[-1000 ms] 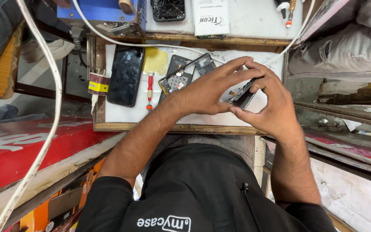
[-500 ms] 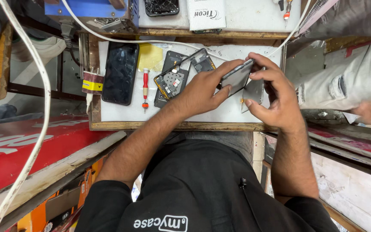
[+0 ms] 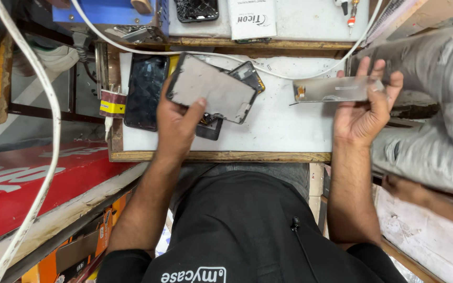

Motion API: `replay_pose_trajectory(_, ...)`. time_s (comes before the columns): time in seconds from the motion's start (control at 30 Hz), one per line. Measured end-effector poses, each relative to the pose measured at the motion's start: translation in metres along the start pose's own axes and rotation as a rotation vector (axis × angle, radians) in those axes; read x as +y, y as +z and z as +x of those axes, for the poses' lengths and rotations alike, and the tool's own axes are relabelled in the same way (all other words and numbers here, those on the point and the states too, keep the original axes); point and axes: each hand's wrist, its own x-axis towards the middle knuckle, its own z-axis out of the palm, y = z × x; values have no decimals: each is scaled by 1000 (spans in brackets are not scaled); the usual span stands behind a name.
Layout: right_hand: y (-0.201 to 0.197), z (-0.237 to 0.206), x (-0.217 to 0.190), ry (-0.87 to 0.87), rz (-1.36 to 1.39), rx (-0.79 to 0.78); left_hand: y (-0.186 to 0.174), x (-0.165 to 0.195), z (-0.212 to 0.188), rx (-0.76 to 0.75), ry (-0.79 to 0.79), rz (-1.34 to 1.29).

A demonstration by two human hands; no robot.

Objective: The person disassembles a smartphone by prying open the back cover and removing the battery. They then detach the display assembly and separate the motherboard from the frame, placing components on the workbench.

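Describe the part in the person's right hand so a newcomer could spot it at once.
Start at the white worktop with the wooden front edge. Above its right end, the right hand holds a thin grey metallic panel edge-on. Unlike the dusty grey phone panel in the left hand, it looks narrow and shiny.

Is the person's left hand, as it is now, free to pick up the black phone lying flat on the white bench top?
Probably not: the left hand sits right beside the black phone, but its grip is full with a grey flat phone panel.
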Motion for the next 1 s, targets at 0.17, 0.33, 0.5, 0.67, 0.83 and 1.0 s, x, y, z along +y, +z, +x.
replay_pose_trajectory(0.17, -7, -1, 26, -96, -154, -49, -18, 7, -21, 96, -64, -258)
replay_pose_trajectory(0.33, 4, 6, 40, -143, -144, 14, -19, 3, -30, 93, -138, -372)
replay_pose_trajectory(0.5, 14, 4, 48, -257, -457, -5, -20, -4, -34, 49, -174, -378)
replay_pose_trajectory(0.67, 12, -8, 37, -328, -1306, -74, -19, -12, -38, 68, -216, -371)
replay_pose_trajectory(0.83, 13, -15, 33, -407, -1619, -234, -17, -10, -39, 46, -254, -391)
replay_pose_trajectory(1.0, 28, -28, 27, -797, -1977, -428, -9, -5, -39, 58, -296, -434)
